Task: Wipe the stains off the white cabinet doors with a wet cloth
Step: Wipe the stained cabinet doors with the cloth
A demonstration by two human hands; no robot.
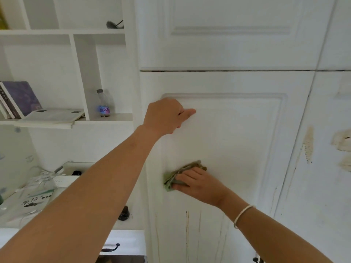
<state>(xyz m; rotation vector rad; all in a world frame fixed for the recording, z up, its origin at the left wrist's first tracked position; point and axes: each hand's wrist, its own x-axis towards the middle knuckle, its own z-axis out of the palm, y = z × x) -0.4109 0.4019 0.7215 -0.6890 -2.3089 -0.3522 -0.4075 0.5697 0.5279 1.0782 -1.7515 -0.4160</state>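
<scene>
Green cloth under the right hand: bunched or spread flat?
Bunched: the green cloth shows stacked folds under the right hand, which presses it against the white panelled cabinet door.

head-worn view, close, facing cabinet door (224,130)
</scene>
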